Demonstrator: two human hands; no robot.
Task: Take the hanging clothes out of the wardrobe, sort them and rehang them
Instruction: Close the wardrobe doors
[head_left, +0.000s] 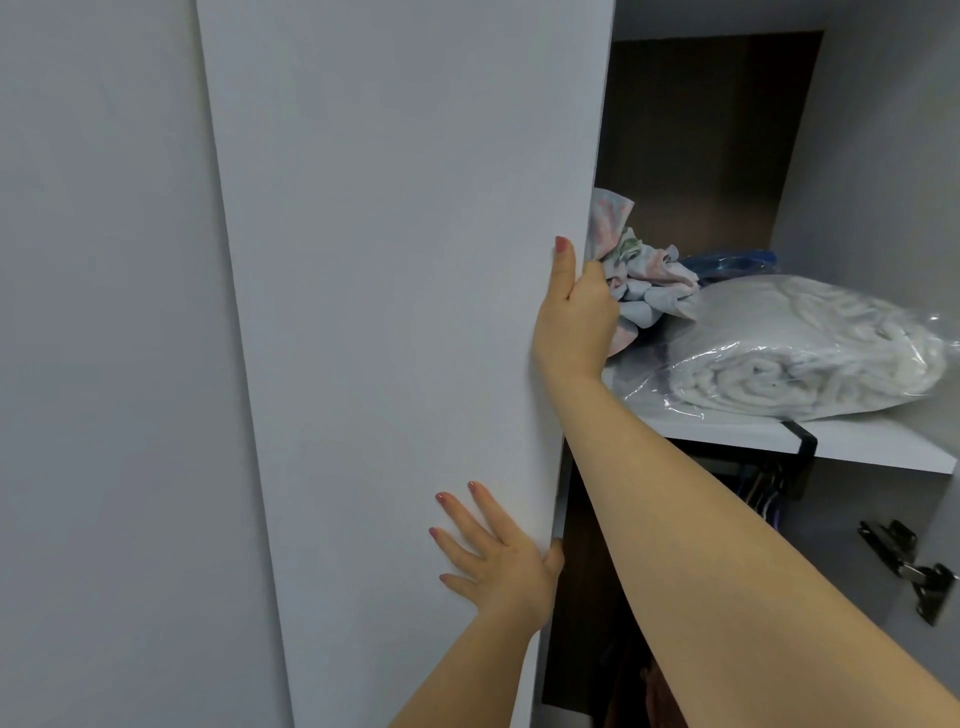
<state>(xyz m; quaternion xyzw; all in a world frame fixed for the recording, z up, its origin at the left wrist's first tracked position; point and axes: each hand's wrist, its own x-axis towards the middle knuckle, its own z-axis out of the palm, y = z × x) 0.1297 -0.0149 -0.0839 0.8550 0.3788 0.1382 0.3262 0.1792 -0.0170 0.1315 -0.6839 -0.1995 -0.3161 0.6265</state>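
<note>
At the wardrobe door (405, 312), the right hand (574, 317) is gripping its edge while the left hand (493, 558) is pressing flat, fingers spread. The hanging clothes (761, 501) are sitting below the shelf (753, 434) — nothing removed yet, everything left to do.

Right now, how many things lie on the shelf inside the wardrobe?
3: a crumpled patterned cloth at the left, a white blanket in a clear bag in front, a blue plastic thing behind it. The door may hide more.
</note>
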